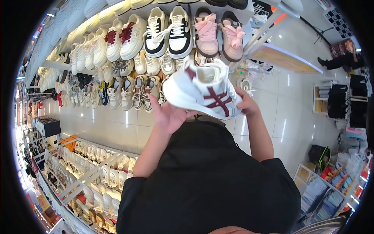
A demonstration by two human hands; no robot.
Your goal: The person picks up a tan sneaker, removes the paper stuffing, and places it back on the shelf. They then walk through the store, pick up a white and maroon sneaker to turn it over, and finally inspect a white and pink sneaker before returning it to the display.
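Note:
A white sneaker point(208, 93) with dark red crossed stripes and a dark red heel patch is held up in front of me, its collar facing up. My right hand point(247, 102) grips it at the toe end, fingers closed round the side. Below the heel end, my left hand point(171, 117) is open with the palm up. Its thumb stands apart, and its fingertips reach right to the edge of the sole. Directly behind the sneaker stand pink sneakers point(207, 33) with ribbon laces and black-and-white sneakers point(180, 33) on the upper shelf.
Shelves of pale sneakers point(132, 39) run along the far side, with more shoes point(117, 91) on lower tiers. Another shoe rack point(91, 177) is at lower left. Tiled floor point(269, 113) lies between. A person's dark-clothed leg point(335, 62) shows at far right, near racks of goods point(337, 97).

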